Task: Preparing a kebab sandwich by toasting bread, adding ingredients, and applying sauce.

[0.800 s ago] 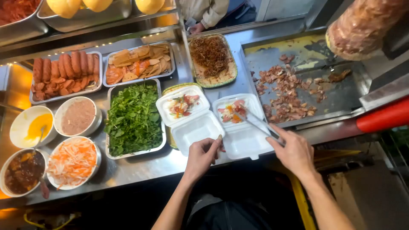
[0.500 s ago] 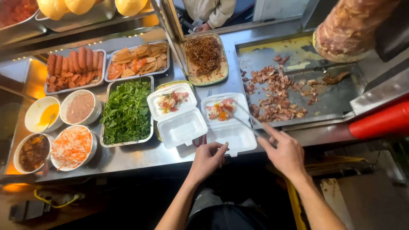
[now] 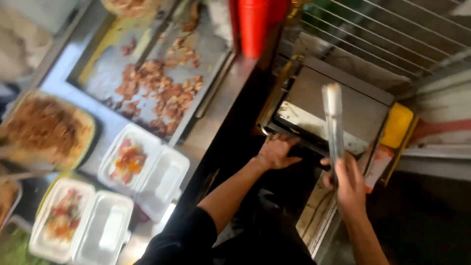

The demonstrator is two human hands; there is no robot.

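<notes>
My right hand holds a pair of metal tongs that point up over a closed metal press grill. My left hand grips the front edge of that grill, fingers curled under its lid. Two open white foam boxes lie to the left: one with chopped red and yellow salad, another lower down with similar filling.
A steel griddle with chopped brown meat lies at the upper left. A tray of shredded brown meat sits at the left edge. A red cylinder stands at the top. A yellow sponge-like block is right of the grill.
The view has swung right, away from the counter of food trays. Both hands left the foam boxes; the left now grips the press grill, and the right has raised the tongs.
</notes>
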